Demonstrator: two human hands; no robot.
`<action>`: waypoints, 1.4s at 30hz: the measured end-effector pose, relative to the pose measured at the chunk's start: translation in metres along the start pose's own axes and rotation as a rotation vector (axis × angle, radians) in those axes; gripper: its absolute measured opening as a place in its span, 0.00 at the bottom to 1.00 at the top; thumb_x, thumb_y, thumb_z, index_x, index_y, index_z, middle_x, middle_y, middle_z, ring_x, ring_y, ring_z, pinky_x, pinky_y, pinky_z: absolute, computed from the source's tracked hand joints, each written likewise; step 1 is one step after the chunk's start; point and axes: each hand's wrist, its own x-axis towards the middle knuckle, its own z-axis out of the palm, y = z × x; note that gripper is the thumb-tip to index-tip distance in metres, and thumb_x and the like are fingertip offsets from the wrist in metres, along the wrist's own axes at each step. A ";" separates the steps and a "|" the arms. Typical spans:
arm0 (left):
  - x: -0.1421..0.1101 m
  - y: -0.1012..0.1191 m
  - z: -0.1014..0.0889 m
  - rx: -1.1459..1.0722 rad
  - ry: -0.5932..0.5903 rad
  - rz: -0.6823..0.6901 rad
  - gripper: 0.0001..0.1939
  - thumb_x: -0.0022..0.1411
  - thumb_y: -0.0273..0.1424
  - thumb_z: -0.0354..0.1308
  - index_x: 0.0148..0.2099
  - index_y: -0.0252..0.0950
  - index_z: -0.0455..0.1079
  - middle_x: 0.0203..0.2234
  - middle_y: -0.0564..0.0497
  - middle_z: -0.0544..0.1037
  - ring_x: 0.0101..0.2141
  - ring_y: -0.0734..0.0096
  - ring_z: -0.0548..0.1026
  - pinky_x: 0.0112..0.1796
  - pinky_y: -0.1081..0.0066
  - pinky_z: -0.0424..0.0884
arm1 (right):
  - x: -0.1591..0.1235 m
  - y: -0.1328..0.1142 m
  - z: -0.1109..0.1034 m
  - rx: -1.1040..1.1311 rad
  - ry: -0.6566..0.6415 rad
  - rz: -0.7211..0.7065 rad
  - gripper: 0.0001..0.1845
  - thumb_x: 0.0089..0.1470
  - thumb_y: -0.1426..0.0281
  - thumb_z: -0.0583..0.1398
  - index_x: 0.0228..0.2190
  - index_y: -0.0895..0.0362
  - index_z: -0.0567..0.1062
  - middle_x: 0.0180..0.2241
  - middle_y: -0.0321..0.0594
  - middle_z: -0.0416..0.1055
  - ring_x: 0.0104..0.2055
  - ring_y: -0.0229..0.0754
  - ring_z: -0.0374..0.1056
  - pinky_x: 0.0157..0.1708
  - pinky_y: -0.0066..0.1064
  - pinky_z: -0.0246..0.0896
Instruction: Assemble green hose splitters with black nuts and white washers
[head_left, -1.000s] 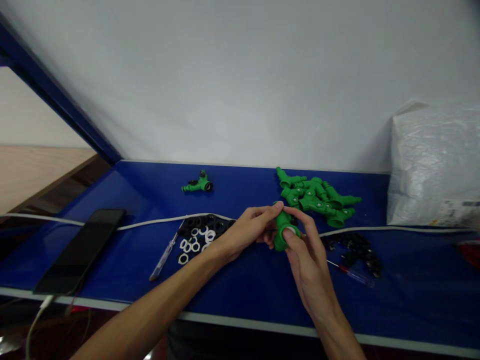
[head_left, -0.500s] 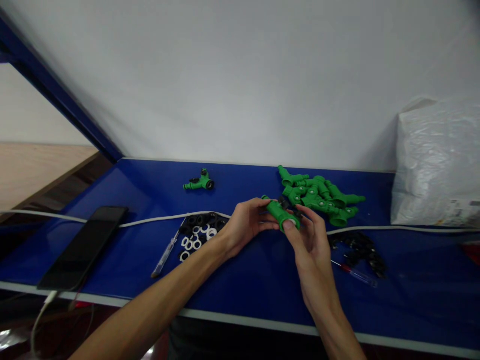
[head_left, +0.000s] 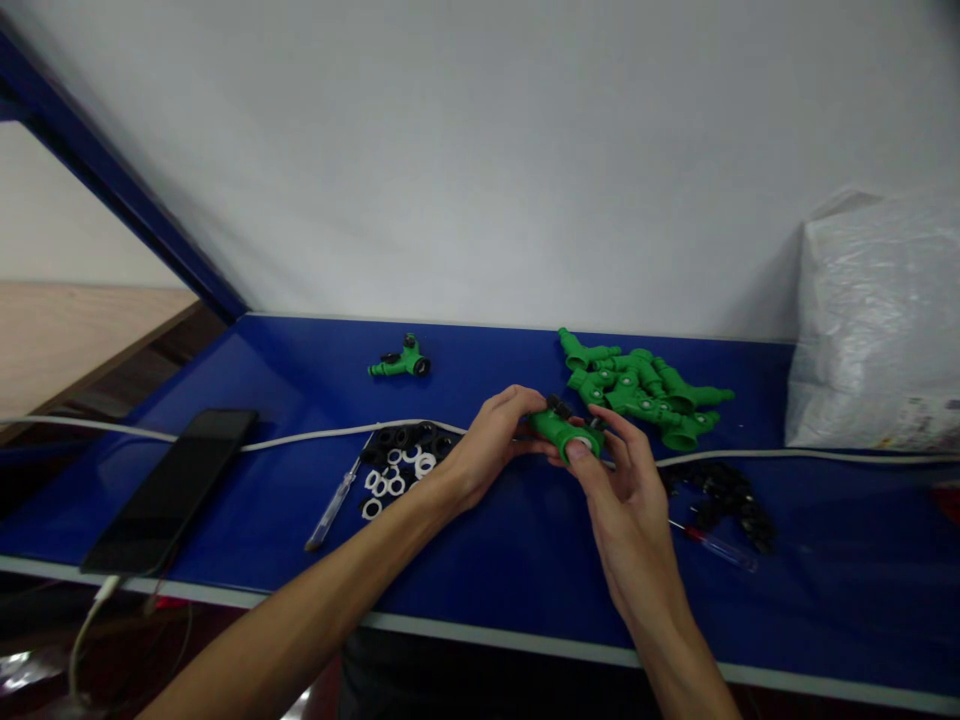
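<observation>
Between both hands is a green plastic hose splitter [head_left: 557,430] with black knobs on its upper side. My left hand [head_left: 487,440] is closed around its far-left end, which the fingers hide. My right hand [head_left: 622,470] grips the wide near end, the thumb pressed at the opening where something pale shows; I cannot tell whether that is a ring or the thumb tip. Left of my left hand lie white rings [head_left: 381,487] and black rings [head_left: 425,435]. Beyond my right hand is a pile of green splitter bodies [head_left: 637,385].
A splitter with black parts [head_left: 405,362] lies at the back left. Screwdrivers lie left [head_left: 330,512] and right [head_left: 720,548], the latter by small black parts [head_left: 724,495]. A phone [head_left: 176,490], white cable [head_left: 300,438] and plastic-wrapped package [head_left: 874,330] rest on the blue table [head_left: 510,580].
My left fingers have moved over the splitter's narrow end, covering it. The splitter has turned slightly, showing more of its black knob. My right hand keeps its grip.
</observation>
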 end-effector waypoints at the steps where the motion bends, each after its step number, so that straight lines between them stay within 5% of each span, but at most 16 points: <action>1: 0.000 0.000 0.000 0.013 -0.003 0.014 0.10 0.56 0.35 0.63 0.35 0.35 0.68 0.32 0.52 0.73 0.34 0.71 0.74 0.35 0.72 0.75 | 0.000 0.000 0.000 0.002 -0.004 -0.001 0.27 0.53 0.58 0.71 0.53 0.45 0.73 0.54 0.40 0.73 0.50 0.45 0.75 0.52 0.39 0.72; 9: 0.000 -0.002 -0.004 0.035 -0.003 0.037 0.07 0.58 0.33 0.60 0.36 0.36 0.67 0.33 0.52 0.73 0.35 0.70 0.74 0.35 0.72 0.75 | -0.001 -0.003 0.000 0.011 -0.029 0.007 0.26 0.54 0.59 0.70 0.54 0.43 0.73 0.55 0.38 0.72 0.52 0.45 0.73 0.52 0.38 0.71; 14: -0.004 0.003 0.002 0.071 -0.037 0.041 0.13 0.60 0.32 0.56 0.47 0.39 0.73 0.38 0.51 0.77 0.41 0.66 0.76 0.35 0.73 0.74 | -0.002 -0.003 0.000 0.016 -0.009 0.004 0.26 0.54 0.60 0.70 0.54 0.44 0.73 0.60 0.39 0.69 0.55 0.46 0.72 0.53 0.39 0.71; 17: -0.005 0.006 0.005 0.135 -0.057 0.063 0.11 0.61 0.36 0.57 0.41 0.37 0.76 0.41 0.49 0.78 0.45 0.64 0.74 0.38 0.73 0.73 | -0.002 -0.002 0.000 0.060 0.005 0.013 0.28 0.52 0.61 0.71 0.54 0.44 0.72 0.60 0.39 0.70 0.56 0.46 0.72 0.55 0.39 0.70; 22: -0.002 0.004 0.003 0.093 -0.010 0.041 0.13 0.59 0.40 0.65 0.34 0.35 0.73 0.34 0.52 0.74 0.39 0.71 0.72 0.37 0.75 0.72 | -0.001 -0.001 -0.001 0.069 0.027 0.017 0.31 0.52 0.61 0.72 0.55 0.44 0.71 0.57 0.40 0.73 0.54 0.46 0.74 0.56 0.41 0.70; 31: -0.001 0.004 0.000 0.206 0.051 0.068 0.13 0.61 0.42 0.64 0.39 0.36 0.74 0.34 0.52 0.76 0.37 0.71 0.73 0.38 0.74 0.70 | -0.004 -0.001 -0.002 0.013 -0.082 0.034 0.31 0.55 0.59 0.70 0.59 0.43 0.71 0.50 0.40 0.80 0.55 0.49 0.75 0.58 0.45 0.69; 35: -0.002 0.004 0.000 0.289 -0.024 0.097 0.22 0.63 0.49 0.63 0.47 0.36 0.78 0.37 0.50 0.78 0.39 0.69 0.74 0.40 0.73 0.70 | -0.003 -0.002 -0.002 0.003 -0.082 0.010 0.31 0.56 0.60 0.70 0.60 0.43 0.71 0.54 0.40 0.78 0.57 0.50 0.73 0.56 0.44 0.71; 42: -0.005 0.006 -0.002 0.315 -0.159 -0.007 0.31 0.60 0.59 0.60 0.46 0.35 0.77 0.31 0.50 0.78 0.27 0.73 0.75 0.28 0.74 0.71 | -0.006 -0.003 -0.004 -0.009 -0.122 0.024 0.31 0.57 0.61 0.69 0.61 0.42 0.71 0.56 0.39 0.78 0.57 0.48 0.73 0.50 0.34 0.74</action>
